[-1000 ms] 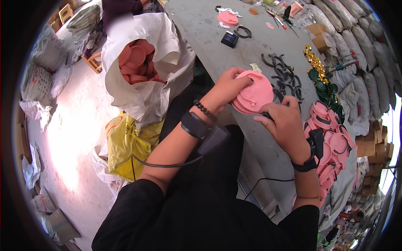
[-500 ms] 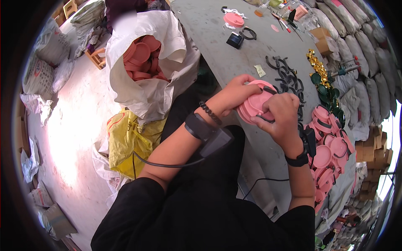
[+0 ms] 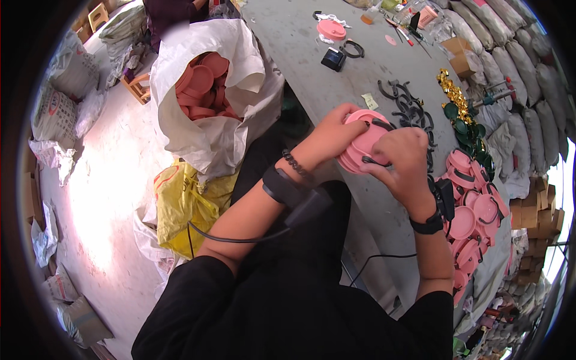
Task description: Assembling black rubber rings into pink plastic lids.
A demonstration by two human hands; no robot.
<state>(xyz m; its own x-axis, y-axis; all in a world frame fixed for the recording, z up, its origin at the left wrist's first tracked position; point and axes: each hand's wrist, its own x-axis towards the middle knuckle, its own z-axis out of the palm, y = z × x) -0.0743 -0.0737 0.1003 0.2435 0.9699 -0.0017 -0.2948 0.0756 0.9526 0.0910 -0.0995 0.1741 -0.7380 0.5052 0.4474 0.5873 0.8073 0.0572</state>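
Note:
My left hand (image 3: 337, 133) grips a small stack of round pink lids (image 3: 359, 146) above the grey table's near edge, its thumb across the top one. My right hand (image 3: 403, 153) is closed on a black curved handle (image 3: 368, 160), pressed against the upper lid's face; the fingers cover much of it. Just beyond my hands, loose black curved handles (image 3: 409, 108) lie in a heap. Beside my right wrist is a pile of pink lids with black handles (image 3: 473, 219).
To the left stands a white sack (image 3: 210, 141) holding pink lids (image 3: 202, 79), above a yellow bag (image 3: 183, 210). Farther along the table are a single pink lid (image 3: 332, 29), a black ring (image 3: 356, 48), gold pieces (image 3: 457, 99) and dark green lids (image 3: 471, 137). Another person's dark sleeve (image 3: 171, 15) shows at the top.
Both hands still hold the lids and handle, with only a slight shift of the fingers. The view has moved a little, and more of the other person shows at the top.

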